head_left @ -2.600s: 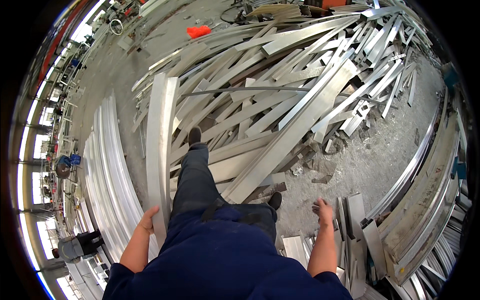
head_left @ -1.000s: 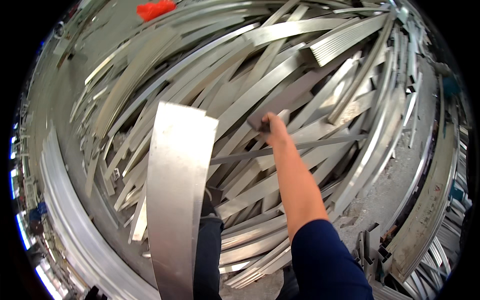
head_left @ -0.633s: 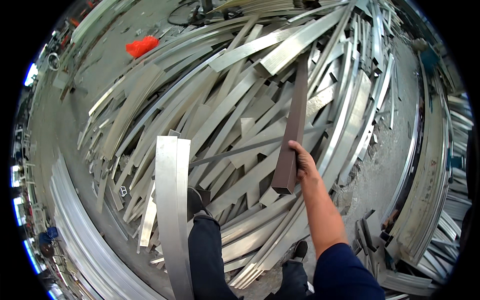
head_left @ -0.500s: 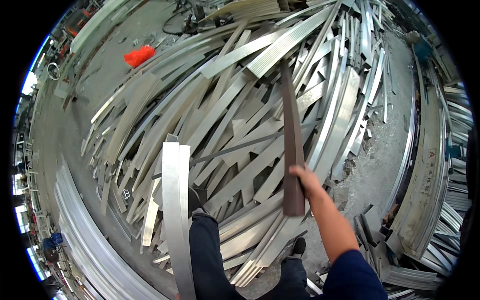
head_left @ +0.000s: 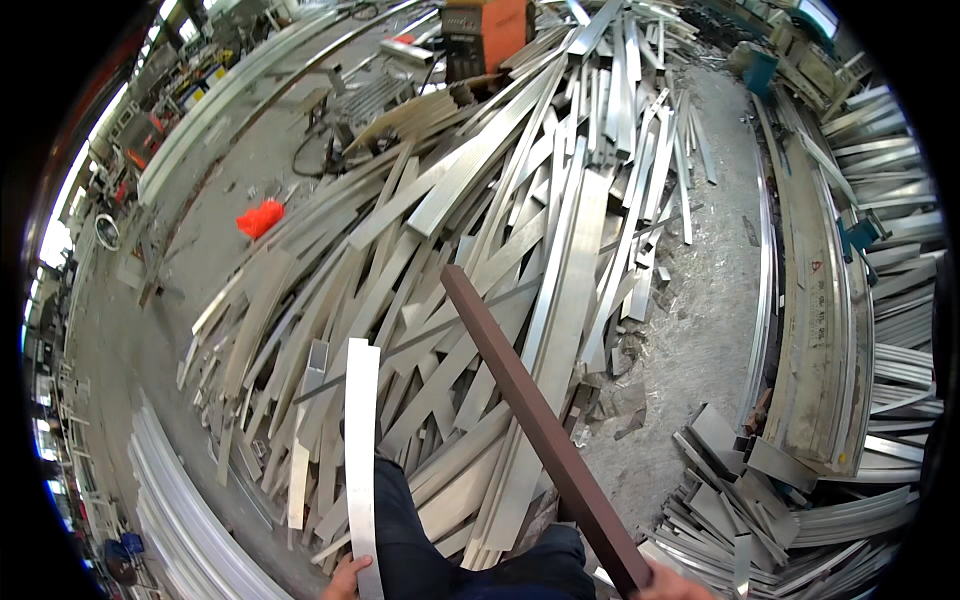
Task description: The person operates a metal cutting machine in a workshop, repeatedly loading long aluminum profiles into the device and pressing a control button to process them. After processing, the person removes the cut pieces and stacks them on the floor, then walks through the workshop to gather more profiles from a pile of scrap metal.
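Note:
At the lower edge, my left hand (head_left: 349, 579) is closed around the near end of a long, flat-sided silver metal bar (head_left: 362, 450), which stands out away from me beside my left leg. My right hand (head_left: 668, 583), partly cut off by the lower edge, grips the near end of a brown rectangular metal bar (head_left: 535, 425). This bar slants to the far left, over a large heap of silver metal profiles (head_left: 470, 370). Whether its far end touches the heap, I cannot tell.
My legs (head_left: 400, 520) are against the heap's near side. An orange and black machine (head_left: 485, 38) stands behind it, and a red-orange bag (head_left: 260, 218) lies at left. Long silver profiles (head_left: 185, 510) lie at lower left, short offcuts (head_left: 720, 510) at lower right, stacked beams (head_left: 815, 330) farther right.
My right hand has drawn back toward the lower edge, and the brown bar has swung to slant leftward. My left hand now shows on the silver bar. The view has shifted to take in more distance.

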Demonstrator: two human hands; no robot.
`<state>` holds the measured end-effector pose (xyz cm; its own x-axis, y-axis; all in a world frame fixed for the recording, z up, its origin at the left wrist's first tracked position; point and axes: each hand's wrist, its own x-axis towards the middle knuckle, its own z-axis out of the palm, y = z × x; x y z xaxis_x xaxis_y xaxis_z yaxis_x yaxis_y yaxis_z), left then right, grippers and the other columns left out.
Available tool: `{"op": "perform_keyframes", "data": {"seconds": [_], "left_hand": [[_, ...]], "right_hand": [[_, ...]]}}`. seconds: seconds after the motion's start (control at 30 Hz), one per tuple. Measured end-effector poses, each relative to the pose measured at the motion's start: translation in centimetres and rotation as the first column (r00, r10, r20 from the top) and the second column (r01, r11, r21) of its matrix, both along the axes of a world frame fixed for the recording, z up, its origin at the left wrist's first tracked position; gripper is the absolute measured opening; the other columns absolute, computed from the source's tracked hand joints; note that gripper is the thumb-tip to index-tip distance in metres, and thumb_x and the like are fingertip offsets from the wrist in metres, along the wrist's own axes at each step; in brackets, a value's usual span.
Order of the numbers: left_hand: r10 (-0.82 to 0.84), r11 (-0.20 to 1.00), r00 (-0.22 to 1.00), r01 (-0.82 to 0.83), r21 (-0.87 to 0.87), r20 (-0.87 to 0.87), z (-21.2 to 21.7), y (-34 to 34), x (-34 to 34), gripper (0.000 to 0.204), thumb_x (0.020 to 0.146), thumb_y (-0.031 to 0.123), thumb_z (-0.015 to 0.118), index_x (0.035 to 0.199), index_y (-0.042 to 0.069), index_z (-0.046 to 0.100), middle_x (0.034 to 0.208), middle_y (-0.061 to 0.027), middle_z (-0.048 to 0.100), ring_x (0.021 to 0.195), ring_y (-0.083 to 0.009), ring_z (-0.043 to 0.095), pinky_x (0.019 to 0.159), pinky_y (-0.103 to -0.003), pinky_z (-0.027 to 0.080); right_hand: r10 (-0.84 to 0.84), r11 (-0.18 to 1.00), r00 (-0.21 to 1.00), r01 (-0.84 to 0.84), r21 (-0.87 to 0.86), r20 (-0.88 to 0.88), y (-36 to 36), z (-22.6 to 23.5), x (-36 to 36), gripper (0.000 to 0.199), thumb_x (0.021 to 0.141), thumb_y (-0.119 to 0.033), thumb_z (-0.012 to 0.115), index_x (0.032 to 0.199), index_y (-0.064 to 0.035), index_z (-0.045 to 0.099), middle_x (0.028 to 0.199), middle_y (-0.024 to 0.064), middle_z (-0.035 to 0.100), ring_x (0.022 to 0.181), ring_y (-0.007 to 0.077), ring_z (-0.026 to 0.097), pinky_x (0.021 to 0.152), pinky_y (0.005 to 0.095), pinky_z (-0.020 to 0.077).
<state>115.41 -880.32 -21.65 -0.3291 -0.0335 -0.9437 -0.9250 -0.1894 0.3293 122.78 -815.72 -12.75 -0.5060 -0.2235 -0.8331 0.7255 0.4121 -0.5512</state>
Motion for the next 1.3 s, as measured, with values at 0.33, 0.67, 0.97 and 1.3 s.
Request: {"op": "perform_keyframes", "data": {"seconds": [0.33, 0.67, 0.97, 1.3], "left_hand": [[0.04, 0.993, 0.991, -0.026, -0.115, 0.125, 6.2, 8.1, 8.3, 0.073, 0.075, 0.044, 0.076, 0.133, 0.005, 0.055, 0.12, -0.0171, 0.065, 0.11, -0.0359, 0.062, 0.097, -0.05, 0.048], [-0.207, 0.957, 0.959, 0.158, -0.243, -0.194, 10.1, 18.1, 21.5, 0.082, 0.077, 0.049, 0.073, 0.139, 0.002, 0.051, 0.129, -0.018, 0.061, 0.117, -0.0349, 0.058, 0.095, -0.048, 0.047], [-0.364, 0.895, 0.904, 0.272, -0.353, -0.227, 11.5, 25.8, 20.1, 0.083, 0.076, 0.049, 0.075, 0.139, 0.001, 0.051, 0.127, -0.0175, 0.062, 0.115, -0.0333, 0.059, 0.095, -0.046, 0.047], [-0.445, 0.835, 0.879, 0.336, -0.435, -0.174, 11.9, 26.3, 25.1, 0.085, 0.075, 0.048, 0.076, 0.139, 0.0, 0.05, 0.126, -0.017, 0.062, 0.113, -0.0316, 0.059, 0.094, -0.044, 0.047]], "right_hand": [[-0.424, 0.893, 0.905, 0.413, -0.177, -0.024, 9.6, -12.3, 1.7, 0.065, 0.07, -0.015, 0.08, 0.128, -0.0024, 0.054, 0.108, 0.011, 0.065, 0.095, 0.0225, 0.063, 0.085, 0.0376, 0.0526], [-0.574, 0.802, 0.792, 0.595, 0.05, -0.208, 18.6, -19.3, 15.7, 0.075, 0.059, -0.021, 0.083, 0.126, -0.0003, 0.058, 0.111, 0.0191, 0.069, 0.102, 0.0308, 0.067, 0.091, 0.0372, 0.0521], [-0.538, 0.745, 0.816, 0.578, 0.333, -0.213, 23.6, -15.3, 27.2, 0.078, 0.057, -0.026, 0.083, 0.128, -0.0022, 0.059, 0.116, 0.0196, 0.069, 0.109, 0.0327, 0.067, 0.094, 0.0383, 0.0522], [-0.406, 0.738, 0.893, 0.446, 0.507, -0.194, 25.9, -9.4, 26.9, 0.077, 0.059, -0.028, 0.082, 0.129, -0.0051, 0.059, 0.119, 0.0194, 0.068, 0.113, 0.0343, 0.065, 0.097, 0.0397, 0.0507]]}}
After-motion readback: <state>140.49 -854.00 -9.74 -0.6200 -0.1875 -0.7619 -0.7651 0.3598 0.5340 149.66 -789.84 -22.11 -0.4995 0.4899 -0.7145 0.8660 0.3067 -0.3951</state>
